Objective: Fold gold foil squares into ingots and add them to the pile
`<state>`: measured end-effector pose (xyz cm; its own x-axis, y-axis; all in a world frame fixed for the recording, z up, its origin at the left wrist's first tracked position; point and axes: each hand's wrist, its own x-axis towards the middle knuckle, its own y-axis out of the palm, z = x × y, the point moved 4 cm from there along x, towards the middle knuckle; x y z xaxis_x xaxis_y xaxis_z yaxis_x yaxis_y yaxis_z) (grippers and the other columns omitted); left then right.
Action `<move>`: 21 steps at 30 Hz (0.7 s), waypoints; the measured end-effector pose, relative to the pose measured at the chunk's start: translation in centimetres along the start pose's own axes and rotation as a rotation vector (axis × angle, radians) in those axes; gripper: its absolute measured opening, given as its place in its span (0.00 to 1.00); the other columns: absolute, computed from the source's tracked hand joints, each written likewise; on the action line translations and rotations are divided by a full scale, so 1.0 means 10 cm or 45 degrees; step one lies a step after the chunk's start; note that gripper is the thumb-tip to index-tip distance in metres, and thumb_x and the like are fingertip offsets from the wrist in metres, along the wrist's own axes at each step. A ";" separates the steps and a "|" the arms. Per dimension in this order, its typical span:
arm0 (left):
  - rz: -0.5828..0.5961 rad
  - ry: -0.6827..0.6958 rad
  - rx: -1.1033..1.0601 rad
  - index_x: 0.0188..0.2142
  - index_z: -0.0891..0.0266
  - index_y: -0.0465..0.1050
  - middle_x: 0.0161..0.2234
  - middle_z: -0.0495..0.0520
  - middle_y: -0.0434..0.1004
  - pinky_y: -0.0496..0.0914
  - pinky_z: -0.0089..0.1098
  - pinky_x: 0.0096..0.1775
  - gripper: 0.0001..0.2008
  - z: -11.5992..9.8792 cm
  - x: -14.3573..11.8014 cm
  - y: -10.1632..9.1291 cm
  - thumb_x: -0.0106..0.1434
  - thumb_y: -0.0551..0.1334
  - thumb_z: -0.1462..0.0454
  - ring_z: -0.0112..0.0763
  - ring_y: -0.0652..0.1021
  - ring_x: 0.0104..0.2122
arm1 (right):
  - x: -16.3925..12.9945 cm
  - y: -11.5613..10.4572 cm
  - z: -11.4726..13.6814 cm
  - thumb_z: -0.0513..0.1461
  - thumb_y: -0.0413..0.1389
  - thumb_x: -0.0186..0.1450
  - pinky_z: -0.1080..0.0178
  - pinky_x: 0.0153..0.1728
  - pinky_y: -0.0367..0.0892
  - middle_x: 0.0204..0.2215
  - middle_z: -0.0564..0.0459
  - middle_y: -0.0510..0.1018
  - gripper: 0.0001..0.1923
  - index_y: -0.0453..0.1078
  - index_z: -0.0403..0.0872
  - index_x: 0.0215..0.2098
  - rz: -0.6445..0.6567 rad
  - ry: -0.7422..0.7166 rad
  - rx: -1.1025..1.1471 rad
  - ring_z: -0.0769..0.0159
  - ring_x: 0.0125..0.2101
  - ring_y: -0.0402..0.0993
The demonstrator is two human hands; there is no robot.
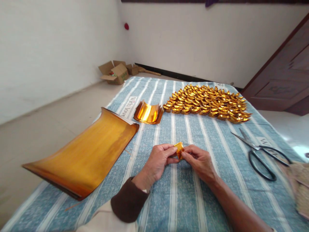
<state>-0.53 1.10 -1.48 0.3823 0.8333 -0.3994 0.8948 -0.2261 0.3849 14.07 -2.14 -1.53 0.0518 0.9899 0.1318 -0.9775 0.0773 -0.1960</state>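
Note:
Between my two hands is a small folded piece of gold foil paper [179,149], held up just above the striped cloth. My left hand [159,158] pinches its left side between thumb and fingers. On its right edge my right hand [196,158] is closed, with the thumb pressed to the lower corner; the fingertips behind the foil are partly hidden. Beyond the hands lies a small stack of curved gold foil sheets [147,112]. To its right sit many gold foil ingots [205,101], packed in rows.
A large stack of gold sheets [84,151] lies at the left of the blue striped tablecloth [166,193]. Open black-handled scissors [256,148] rest at the right, near a tan cloth item [300,183]. Cardboard boxes [118,75] stand on the floor behind; a dark red door [282,71] is at right.

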 end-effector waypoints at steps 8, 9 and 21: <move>0.033 -0.030 -0.079 0.31 0.69 0.79 0.31 0.57 0.79 0.77 0.29 0.29 0.06 0.01 -0.01 0.04 0.55 0.68 0.66 0.31 0.78 0.30 | 0.01 0.01 -0.01 0.42 0.58 0.61 0.64 0.29 0.65 0.26 0.54 0.75 0.09 0.73 0.47 0.25 -0.041 0.053 0.005 0.68 0.27 0.71; 0.036 -0.028 -0.080 0.31 0.69 0.80 0.31 0.58 0.80 0.77 0.29 0.29 0.06 0.01 -0.01 0.04 0.55 0.68 0.66 0.31 0.78 0.31 | 0.01 0.01 -0.01 0.42 0.58 0.60 0.64 0.29 0.65 0.27 0.54 0.75 0.09 0.73 0.47 0.25 -0.045 0.055 0.003 0.68 0.27 0.71; 0.041 -0.004 -0.079 0.32 0.70 0.81 0.34 0.59 0.81 0.76 0.27 0.36 0.10 0.03 0.00 0.06 0.53 0.71 0.64 0.30 0.79 0.32 | 0.03 0.00 -0.03 0.42 0.58 0.60 0.65 0.30 0.65 0.27 0.53 0.76 0.09 0.73 0.46 0.25 -0.085 0.084 -0.067 0.68 0.27 0.70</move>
<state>0.07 0.79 -1.46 0.4117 0.8244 -0.3884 0.8660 -0.2210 0.4486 14.18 -1.82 -1.73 0.1314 0.9879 0.0820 -0.9595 0.1476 -0.2400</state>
